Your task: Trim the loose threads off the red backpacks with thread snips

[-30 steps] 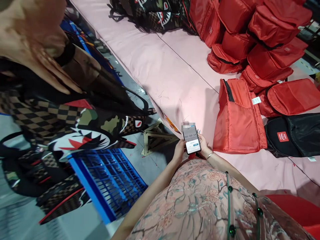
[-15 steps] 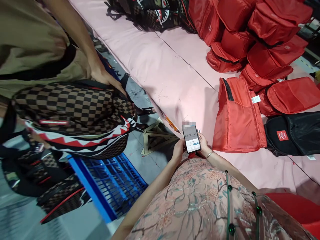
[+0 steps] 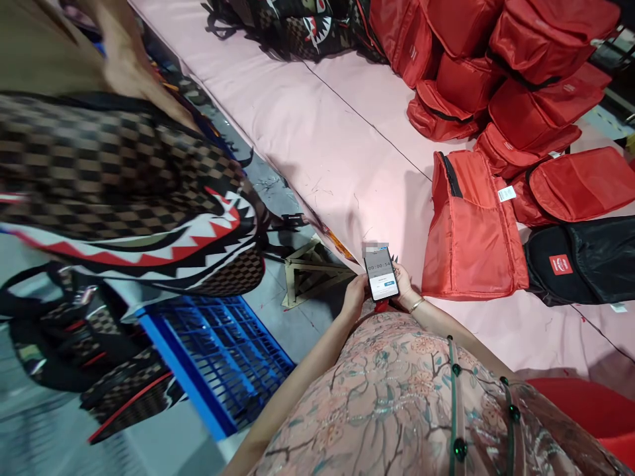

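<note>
A smartphone is held upright in front of my waist, its lit screen showing a timer at 00:00:54 above a white box with a blue button. Along its left edge, my left hand has its fingers closed on it. On the opposite edge my right hand, with a bracelet at the wrist, grips the phone too. To the right of my hands, a red fabric bag with a black zip and a white label lies on the pink-covered table.
Several red bags are piled at the far right, beside a black bag. At left, another person's hand is on a checkered shark-mouth bag above a blue crate. More checkered bags lie on the floor.
The other person's arm and the large checkered bag have shifted left and swung nearer to the camera. Both my hands keep the smartphone in nearly the same place.
</note>
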